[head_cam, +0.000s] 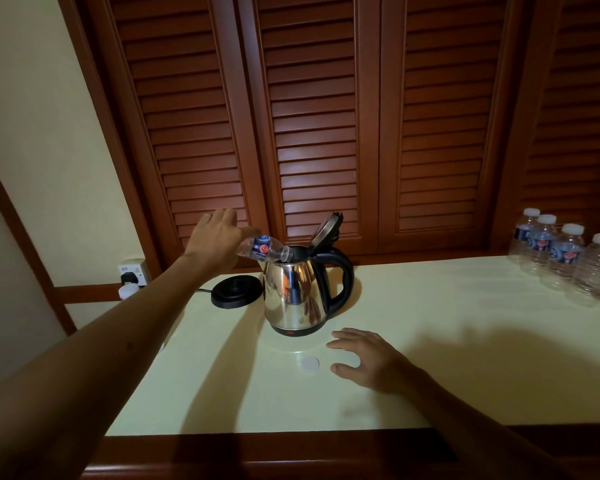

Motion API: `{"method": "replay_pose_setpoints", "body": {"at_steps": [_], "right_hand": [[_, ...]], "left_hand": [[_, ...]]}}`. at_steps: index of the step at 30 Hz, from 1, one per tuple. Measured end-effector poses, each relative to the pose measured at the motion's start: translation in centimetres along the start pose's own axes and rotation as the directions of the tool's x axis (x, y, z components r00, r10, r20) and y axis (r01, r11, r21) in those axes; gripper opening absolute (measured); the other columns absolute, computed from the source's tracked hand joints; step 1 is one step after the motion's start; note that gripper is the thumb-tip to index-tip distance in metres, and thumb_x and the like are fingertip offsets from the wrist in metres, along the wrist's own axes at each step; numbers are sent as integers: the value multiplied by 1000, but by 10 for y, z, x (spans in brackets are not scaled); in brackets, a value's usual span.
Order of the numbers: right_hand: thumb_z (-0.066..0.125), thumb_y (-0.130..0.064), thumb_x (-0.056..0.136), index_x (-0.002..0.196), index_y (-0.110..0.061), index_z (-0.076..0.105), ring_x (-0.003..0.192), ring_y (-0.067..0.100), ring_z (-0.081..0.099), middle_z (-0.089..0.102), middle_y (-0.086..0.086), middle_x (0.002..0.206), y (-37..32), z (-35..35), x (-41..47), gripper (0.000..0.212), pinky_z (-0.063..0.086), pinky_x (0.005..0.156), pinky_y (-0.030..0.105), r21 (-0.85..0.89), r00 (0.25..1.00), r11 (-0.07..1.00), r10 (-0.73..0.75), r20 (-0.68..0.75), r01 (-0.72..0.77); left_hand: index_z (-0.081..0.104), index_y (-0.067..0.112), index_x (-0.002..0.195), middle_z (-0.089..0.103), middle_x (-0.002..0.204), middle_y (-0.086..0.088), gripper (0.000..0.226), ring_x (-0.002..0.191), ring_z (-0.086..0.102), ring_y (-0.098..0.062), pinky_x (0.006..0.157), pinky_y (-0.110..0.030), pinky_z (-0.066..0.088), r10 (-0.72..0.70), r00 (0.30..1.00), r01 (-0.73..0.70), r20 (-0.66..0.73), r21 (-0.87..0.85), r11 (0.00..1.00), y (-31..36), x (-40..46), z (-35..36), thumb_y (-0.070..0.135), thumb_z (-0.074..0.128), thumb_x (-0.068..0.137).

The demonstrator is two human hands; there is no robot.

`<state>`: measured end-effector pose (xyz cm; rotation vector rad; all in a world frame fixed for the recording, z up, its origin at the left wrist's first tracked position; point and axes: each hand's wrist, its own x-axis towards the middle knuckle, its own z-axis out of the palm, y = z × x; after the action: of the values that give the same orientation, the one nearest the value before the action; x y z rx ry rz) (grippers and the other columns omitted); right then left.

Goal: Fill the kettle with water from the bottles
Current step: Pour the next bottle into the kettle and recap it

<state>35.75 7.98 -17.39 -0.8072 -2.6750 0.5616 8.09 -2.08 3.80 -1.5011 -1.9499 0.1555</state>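
A steel kettle (297,294) with a black handle stands on the pale table (430,358), its lid tipped up and open. My left hand (213,242) grips a small clear water bottle (262,250) by its base, tilted with its neck resting in the kettle's mouth. My right hand (368,360) rests flat on the table in front of the kettle, fingers spread. A white bottle cap (309,364) lies just left of that hand. Several capped water bottles (565,256) stand at the table's far right.
The kettle's black base (236,291) sits on the table to the kettle's left, its cord running to a wall socket (134,271). A white cap-like thing (128,291) shows beside the socket. Wooden louvred doors (312,116) rise behind the table.
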Motion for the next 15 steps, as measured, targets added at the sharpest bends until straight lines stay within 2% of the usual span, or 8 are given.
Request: {"method": "replay_pose_setpoints", "body": {"at_steps": [7, 15], "right_hand": [[53, -61, 86, 137, -38, 49, 141, -3, 22, 36, -20, 151, 0, 1, 0, 57, 17, 115, 26, 6, 1000, 1000, -4, -13, 4], [51, -63, 85, 137, -38, 49, 141, -2, 22, 35, -20, 151, 1, 1, 0, 59, 19, 117, 30, 3, 1000, 1000, -3, -9, 3]], "left_hand": [[34, 45, 149, 47, 122, -8, 64, 113, 45, -23, 95, -33, 41, 11, 1000, -11, -23, 21, 1000, 3, 3, 1, 37, 65, 93], [40, 45, 147, 47, 123, -8, 63, 113, 45, -24, 93, -34, 42, 33, 997, -28, -76, 61, 998, 7, 5, -1, 34, 68, 91]]}}
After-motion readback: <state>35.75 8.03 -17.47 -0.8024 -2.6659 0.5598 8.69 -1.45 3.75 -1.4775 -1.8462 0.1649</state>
